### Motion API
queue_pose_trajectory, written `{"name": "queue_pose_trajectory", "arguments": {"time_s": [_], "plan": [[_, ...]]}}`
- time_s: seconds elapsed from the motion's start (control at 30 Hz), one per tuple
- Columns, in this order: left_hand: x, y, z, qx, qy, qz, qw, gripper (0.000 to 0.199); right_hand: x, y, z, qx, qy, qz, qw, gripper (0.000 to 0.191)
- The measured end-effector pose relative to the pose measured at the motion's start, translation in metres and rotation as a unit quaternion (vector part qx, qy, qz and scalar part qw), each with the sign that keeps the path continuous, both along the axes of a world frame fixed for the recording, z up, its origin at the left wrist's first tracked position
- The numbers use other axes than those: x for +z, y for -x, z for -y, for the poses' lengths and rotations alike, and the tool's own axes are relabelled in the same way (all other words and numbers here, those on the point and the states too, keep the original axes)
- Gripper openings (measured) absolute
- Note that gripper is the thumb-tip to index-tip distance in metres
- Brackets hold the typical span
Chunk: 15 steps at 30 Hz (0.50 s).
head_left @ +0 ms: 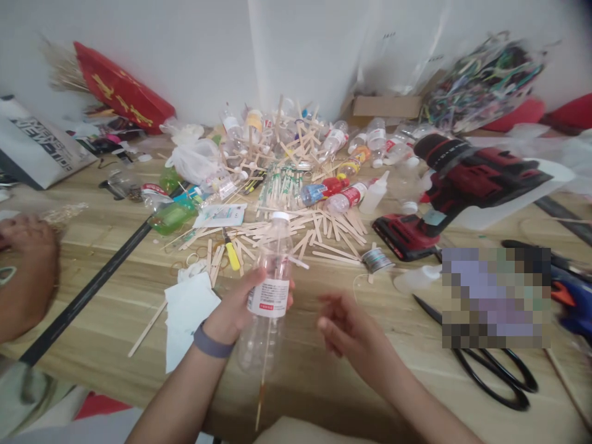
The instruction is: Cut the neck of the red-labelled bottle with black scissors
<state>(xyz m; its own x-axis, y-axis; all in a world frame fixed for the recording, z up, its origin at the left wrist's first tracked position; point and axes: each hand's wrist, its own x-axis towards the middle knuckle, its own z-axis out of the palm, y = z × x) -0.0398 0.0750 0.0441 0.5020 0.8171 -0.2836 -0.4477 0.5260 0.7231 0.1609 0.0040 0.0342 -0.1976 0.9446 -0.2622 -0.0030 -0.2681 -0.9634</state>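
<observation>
Two bare hands over the table; only one is loaded. Left hand is wrapped around a capped clear bottle, clamped at the label, bottle near upright above the table's near edge. Mid-body hold seems chosen to leave both cap and base free. Thin stick juts below the base; whether it runs inside or behind the bottle, cannot tell. Right hand sits just beside, apart from the bottle, fingers loosely curled, holding nothing; probably kept close for ready use. Containers: held bottle shows no liquid that I can make out. White nozzle bottle stands upright beyond, contents unclear; green bottle lies on its side. Clear bag, far right, is stuffed with coloured strips. Cardboard box by the wall: inside hidden.
</observation>
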Motion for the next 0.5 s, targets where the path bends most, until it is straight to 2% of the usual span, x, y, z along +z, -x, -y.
{"name": "queue_pose_trajectory", "arguments": {"time_s": [0.07,0.17,0.2,0.33,0.5], "plan": [[0.002,-0.001,0.004,-0.040,0.007,-0.021,0.999,0.057,0.013,-0.001,-0.008,-0.028,-0.062,0.014,0.998,0.053],[0.006,-0.005,0.012,-0.075,-0.008,-0.033,0.997,0.057,0.026,0.003,-0.010,0.008,-0.100,0.036,0.994,0.040],[0.008,-0.005,0.015,-0.077,-0.016,-0.035,0.996,0.055,0.028,0.005,-0.009,0.024,-0.098,0.045,0.994,0.041],[0.013,0.006,0.021,-0.054,-0.012,-0.063,0.996,0.051,0.025,0.003,0.003,0.042,-0.071,0.066,0.994,0.053],[0.014,0.029,0.025,-0.053,-0.006,-0.078,0.996,0.057,0.011,-0.023,0.018,0.034,-0.038,0.100,0.994,0.059]]}}
